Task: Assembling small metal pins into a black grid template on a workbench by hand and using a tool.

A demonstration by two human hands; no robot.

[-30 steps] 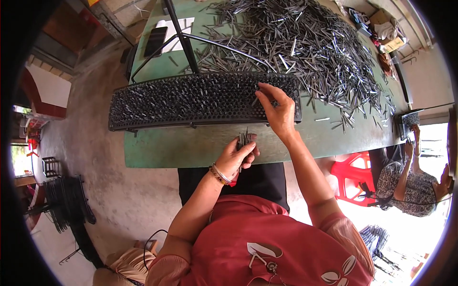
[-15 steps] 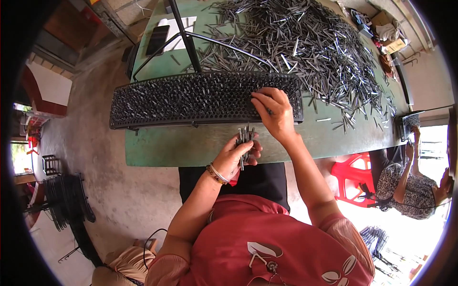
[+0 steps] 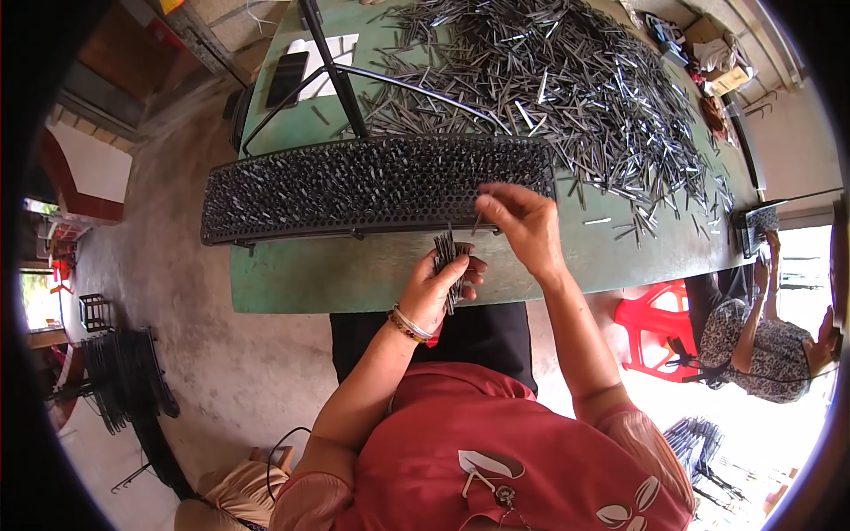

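My left hand [image 3: 427, 292] is closed round a bundle of short, thin dark metal strips [image 3: 449, 265], just in front of the table's near edge. Up and to the right, my right hand [image 3: 527, 232] pinches a single thin strip [image 3: 478, 219] between thumb and fingers; motion blurs it a little. That strip hangs by the front edge of a long black perforated rack [image 3: 354, 232]. Many of the rack's holes hold upright strips, while rows along its front right show open holes. Behind it lies a big heap of loose strips [image 3: 567, 80].
Black metal bars [image 3: 341, 80] rise behind the rack. A dark phone [image 3: 288, 78] and white paper [image 3: 345, 49] lie at the table's far left. To the right a person [image 3: 753, 354] works beside a red stool [image 3: 651, 332]. Black racks [image 3: 128, 372] stand at the left.
My right hand has drawn back from over the rack, toward me and slightly right, and a strip now shows in its fingers. My left hand keeps its bundle, nearly in place.
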